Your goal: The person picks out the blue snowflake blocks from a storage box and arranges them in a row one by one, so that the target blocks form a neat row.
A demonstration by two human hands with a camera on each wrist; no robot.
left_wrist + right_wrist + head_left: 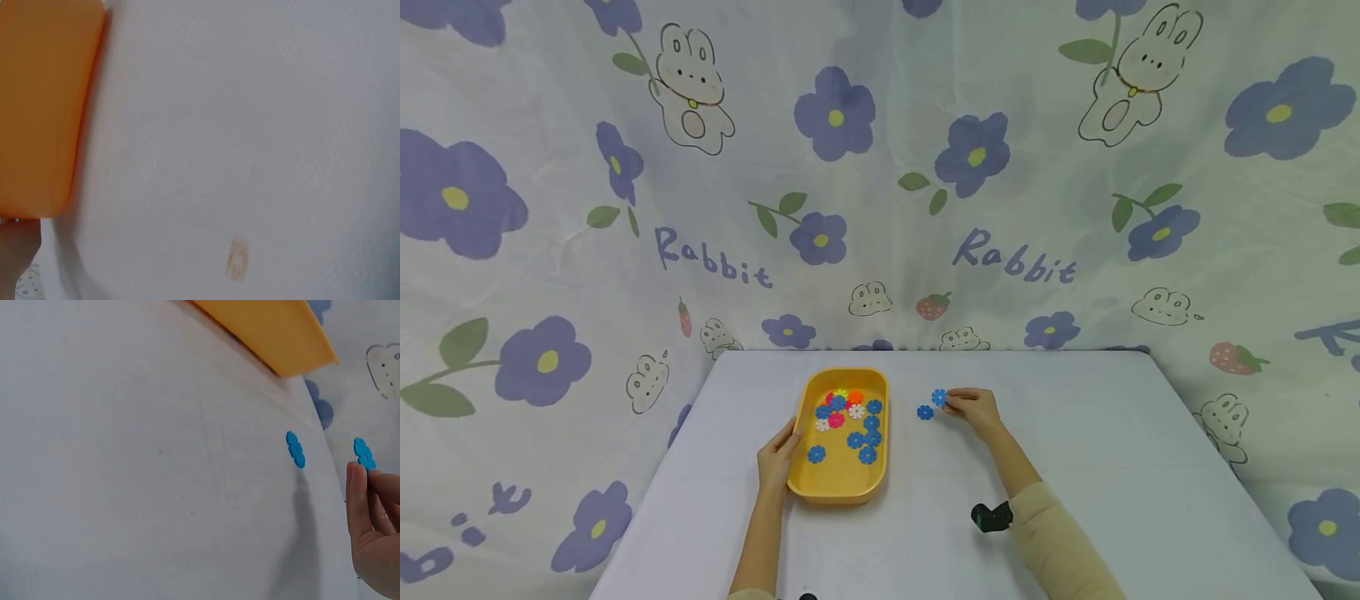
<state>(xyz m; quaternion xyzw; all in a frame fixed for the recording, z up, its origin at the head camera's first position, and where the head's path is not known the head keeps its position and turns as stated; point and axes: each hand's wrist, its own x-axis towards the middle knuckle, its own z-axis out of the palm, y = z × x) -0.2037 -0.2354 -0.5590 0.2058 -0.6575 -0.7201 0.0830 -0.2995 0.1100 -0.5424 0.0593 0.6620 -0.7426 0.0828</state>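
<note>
At its left side, a yellow plastic tray (837, 485) is gripped by my left hand (775, 458), the thumb over the rim. The left wrist view shows the tray's outer wall (44, 112) and part of that hand (17, 253) at its lower corner. To the tray's right, my right hand (976, 410) pinches a blue snowflake disc (938, 397) between thumb and fingers. In the right wrist view the held disc (362, 452) pokes up past the fingertips (357, 478). Another blue snowflake disc (925, 412) lies on the table just below and left of it.
Inside the tray are several blue discs (856, 440), plus pink (836, 420), white (857, 411), orange (855, 397) and yellow ones. A white cloth covers the table (1075, 467). Behind it hangs a curtain (895, 208) printed with flowers and rabbits.
</note>
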